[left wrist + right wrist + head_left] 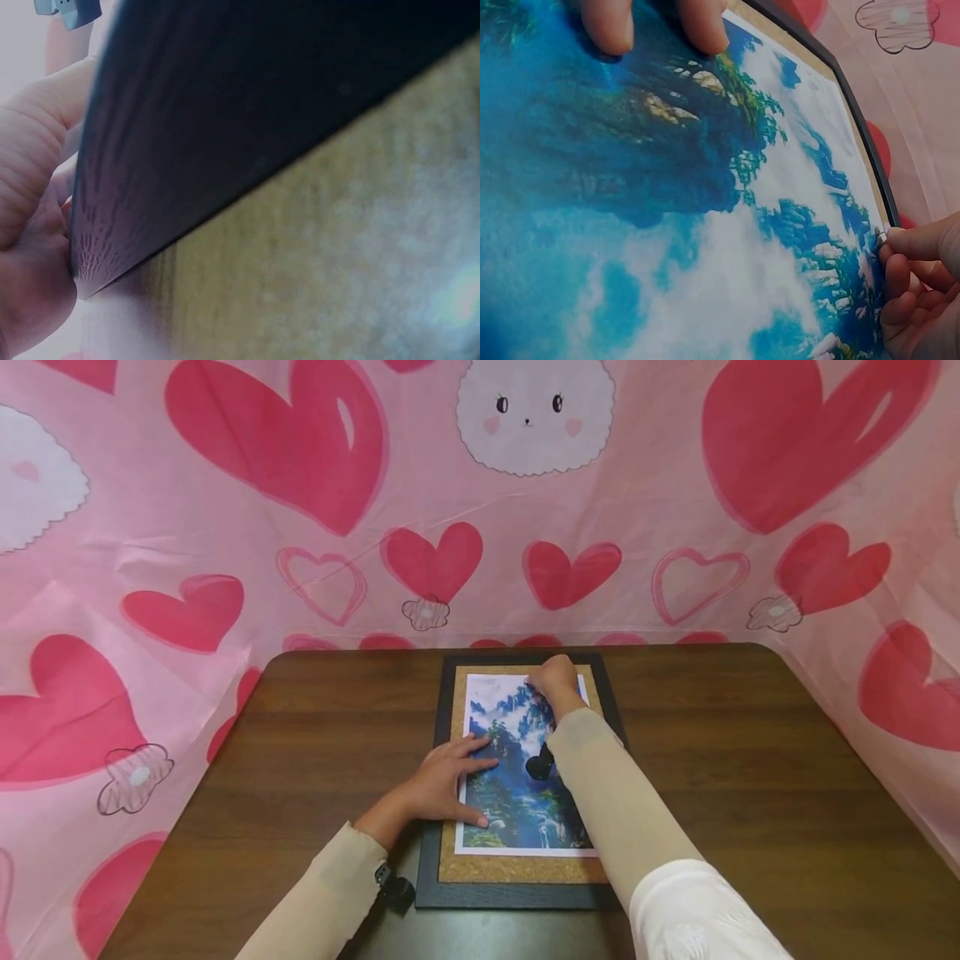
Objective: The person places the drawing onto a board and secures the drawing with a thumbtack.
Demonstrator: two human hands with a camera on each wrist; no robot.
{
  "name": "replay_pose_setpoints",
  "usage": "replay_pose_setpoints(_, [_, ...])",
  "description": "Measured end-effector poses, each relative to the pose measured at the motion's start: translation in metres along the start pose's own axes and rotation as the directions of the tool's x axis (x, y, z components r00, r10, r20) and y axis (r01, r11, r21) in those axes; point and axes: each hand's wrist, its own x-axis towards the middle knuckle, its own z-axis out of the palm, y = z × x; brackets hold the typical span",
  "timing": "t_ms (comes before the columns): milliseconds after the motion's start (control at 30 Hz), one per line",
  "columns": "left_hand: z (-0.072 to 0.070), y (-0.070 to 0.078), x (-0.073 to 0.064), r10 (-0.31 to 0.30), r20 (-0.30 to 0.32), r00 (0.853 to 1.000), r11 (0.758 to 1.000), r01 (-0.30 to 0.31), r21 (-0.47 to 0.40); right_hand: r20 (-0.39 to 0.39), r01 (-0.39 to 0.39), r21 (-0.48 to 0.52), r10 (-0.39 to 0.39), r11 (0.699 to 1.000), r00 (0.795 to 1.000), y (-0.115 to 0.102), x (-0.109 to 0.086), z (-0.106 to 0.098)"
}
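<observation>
A landscape print (510, 760) of blue mountains lies on a cork board (517, 869) with a black frame (495, 897). My left hand (442, 781) rests with spread fingers on the print's left side. At the print's top edge, my right hand (557, 681) pinches a small pin (883, 235) between thumb and finger, mostly hidden by the fingertips. In the right wrist view, two fingertips of the left hand (611, 26) press on the print. The left wrist view shows the black frame close up beside the left hand (34, 172).
The board lies on a dark brown wooden table (315, 743). Behind it hangs a pink cloth (495, 502) with hearts and a fluffy white face. Black cameras are strapped at the left wrist (396, 893) and right wrist (540, 764).
</observation>
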Motion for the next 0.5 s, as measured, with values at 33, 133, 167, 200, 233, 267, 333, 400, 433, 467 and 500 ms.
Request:
replay_pose_setpoints(33, [0.0004,-0.0006,0.0001,0.005,-0.002,1.0,1.0,-0.005,0.001,-0.001,-0.001,0.005,0.001,1.0,1.0,0.0004,0.0002,0.0003])
replay_pose_setpoints(133, [0.0011,-0.0016,0.0001,0.008,-0.004,1.0,1.0,-0.008,0.002,-0.005,-0.006,0.019,0.006,1.0,1.0,0.0011,0.0004,0.0014])
replay_pose_setpoints(167, [0.0011,-0.0017,-0.0001,0.007,-0.003,1.0,1.0,-0.007,0.002,-0.008,-0.006,0.017,0.006,1.0,1.0,0.0013,0.0006,0.0017])
replay_pose_setpoints(200, [0.0012,-0.0019,-0.0001,0.009,-0.003,1.0,1.0,-0.009,0.002,-0.013,-0.005,0.014,0.005,1.0,1.0,0.0015,0.0008,0.002])
replay_pose_setpoints(233, [0.0014,-0.002,-0.0001,0.009,-0.004,1.0,1.0,-0.009,0.002,-0.014,-0.003,0.012,0.003,1.0,1.0,0.0018,0.001,0.0023])
replay_pose_setpoints(267, [0.0014,-0.0021,-0.0002,0.008,-0.003,1.0,1.0,-0.008,0.003,-0.017,0.001,0.003,-0.001,1.0,1.0,0.0019,0.001,0.0024])
replay_pose_setpoints(333, [0.0016,-0.0021,-0.0001,0.007,-0.003,1.0,1.0,-0.007,0.004,-0.018,0.006,-0.003,-0.006,1.0,1.0,0.0027,0.0012,0.0024])
replay_pose_setpoints(400, [0.0016,-0.002,0.0001,0.005,0.0,1.0,1.0,-0.005,0.008,-0.016,0.03,-0.011,-0.03,0.999,0.999,0.0044,0.0018,0.002])
replay_pose_setpoints(433, [0.0016,-0.002,0.0002,0.004,0.001,1.0,1.0,-0.004,0.008,-0.012,0.057,-0.024,-0.057,0.998,0.998,0.0055,0.0025,0.0012])
replay_pose_setpoints(467, [0.0015,-0.0019,0.0002,0.002,0.003,1.0,1.0,-0.002,0.008,-0.006,0.086,-0.034,-0.086,0.996,0.996,0.0071,0.0031,0.0002])
replay_pose_setpoints(500, [0.0014,-0.0018,0.0003,-0.001,0.004,1.0,1.0,0.001,0.009,0.005,0.118,-0.037,-0.118,0.992,0.993,0.0091,0.0041,-0.0008])
